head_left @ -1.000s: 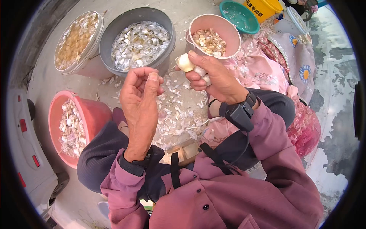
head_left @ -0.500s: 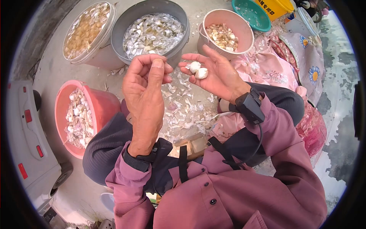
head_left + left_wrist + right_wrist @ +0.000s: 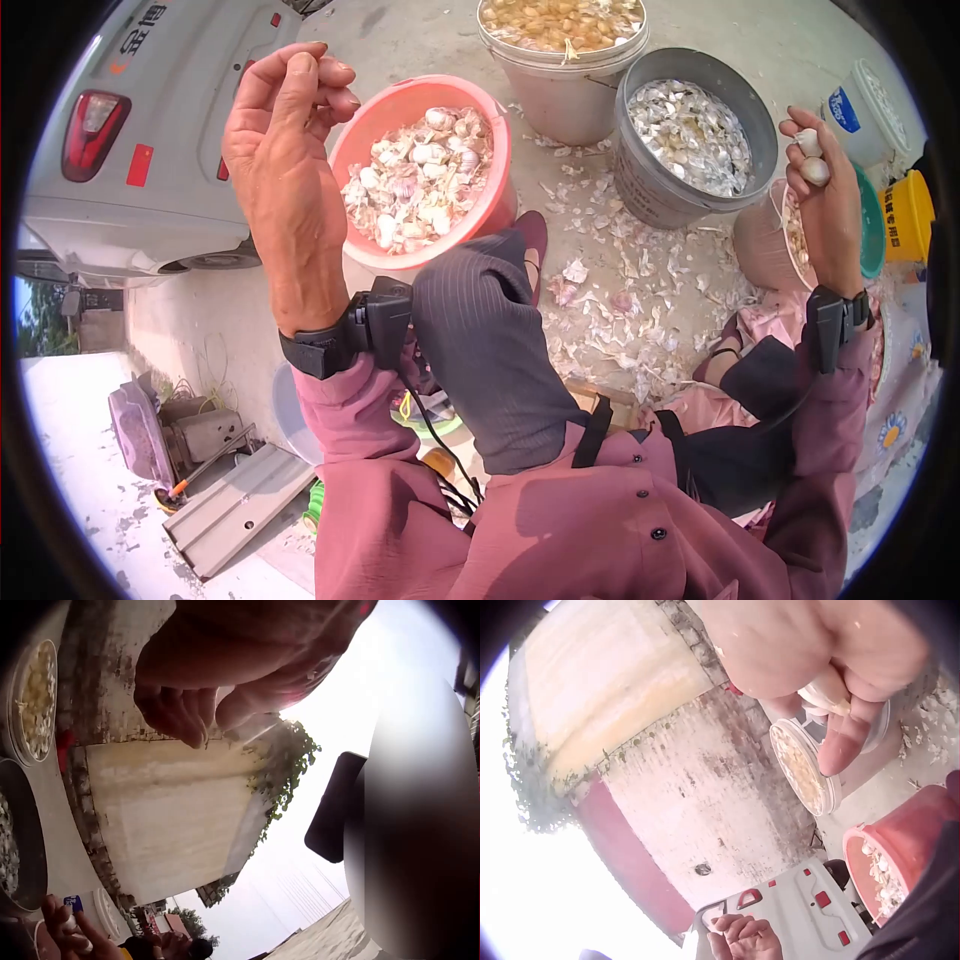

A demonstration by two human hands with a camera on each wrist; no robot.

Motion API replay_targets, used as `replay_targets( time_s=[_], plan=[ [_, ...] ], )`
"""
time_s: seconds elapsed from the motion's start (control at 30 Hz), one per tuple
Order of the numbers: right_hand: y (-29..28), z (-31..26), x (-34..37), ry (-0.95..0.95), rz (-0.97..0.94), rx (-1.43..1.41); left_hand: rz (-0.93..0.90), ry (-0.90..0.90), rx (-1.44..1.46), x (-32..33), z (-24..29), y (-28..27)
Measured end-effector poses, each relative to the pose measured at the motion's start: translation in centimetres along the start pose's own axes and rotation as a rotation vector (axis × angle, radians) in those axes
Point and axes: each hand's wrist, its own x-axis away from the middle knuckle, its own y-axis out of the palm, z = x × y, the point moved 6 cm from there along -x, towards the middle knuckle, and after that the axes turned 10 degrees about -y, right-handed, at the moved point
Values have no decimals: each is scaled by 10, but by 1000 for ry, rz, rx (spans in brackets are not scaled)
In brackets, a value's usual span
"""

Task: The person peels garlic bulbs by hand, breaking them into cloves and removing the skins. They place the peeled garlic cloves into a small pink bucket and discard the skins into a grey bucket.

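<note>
My right hand (image 3: 825,195) is out at the far right, beside the pink bucket (image 3: 768,240), its fingers bent around two pale garlic cloves (image 3: 815,172). In the right wrist view a clove (image 3: 826,696) shows between the fingers and palm. At the upper left, my left hand (image 3: 285,170) is raised with fingers loosely curled and thumb near the fingertips; nothing shows between them. It overlaps the rim of a coral bucket (image 3: 503,150) filled with garlic bulbs (image 3: 430,155) and loose skins. The left wrist view shows this hand (image 3: 240,667) from below, partly in shadow.
A grey bucket (image 3: 640,175) holds cloves in water, with a white bucket (image 3: 555,95) of yellowish cloves behind it. Garlic skins (image 3: 620,270) litter the ground between the feet. A white vehicle (image 3: 180,200) stands left. A yellow tub (image 3: 908,215) and green basin (image 3: 870,225) are at right.
The head view has swung left toward the coral bucket. The larger yellowish garlic left the right hand between the first two frames. Both hands have spread apart, and the right fingers have bent around the cloves.
</note>
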Motion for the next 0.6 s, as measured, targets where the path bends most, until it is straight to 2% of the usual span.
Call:
replay_targets(
  time_s=[0.03, 0.07, 0.1, 0.13, 0.17, 0.23, 0.27, 0.3, 0.33, 0.37, 0.4, 0.47, 0.53, 0.57, 0.6],
  plan=[
    [2, -15, -19, -173, 49, 259, 44, -22, -183, -10, -20, -25],
    [4, -29, -26, -346, 102, 520, 71, -158, -383, -15, -49, -43],
    [2, -26, -27, -349, 92, 524, 0, -293, -505, -17, -89, -61],
    [-6, -19, -31, -346, 108, 669, -79, -436, -764, -14, -128, -78],
    [-9, -14, -36, -339, 126, 813, -177, -410, -985, -8, -158, -87],
    [0, -14, -19, -308, 105, 851, -336, -476, -1058, 6, -228, -111],
    [1, -15, -9, -295, 113, 881, -463, -537, -1076, 16, -243, -105],
    [-1, -12, 3, -285, 113, 887, -517, -586, -961, 23, -251, -89],
    [0, 3, 14, -125, -9, 906, -566, -641, -843, 34, -258, -73],
    [1, 17, 22, 25, -128, 915, -602, -426, -957, 41, -269, -62],
    [2, 22, 27, 24, -125, 914, -633, -197, -1066, 46, -279, -51],
    [9, 45, 42, 130, -212, 743, -651, -195, -965, 43, -272, -40],
    [19, 50, 45, 124, -220, 701, -718, -324, -1080, 35, -280, -42],
    [23, 51, 46, 132, -229, 674, -548, -596, -826, 39, -278, -51],
    [25, 51, 48, 145, -231, 644, -567, -587, -833, 33, -276, -55]
  ],
)
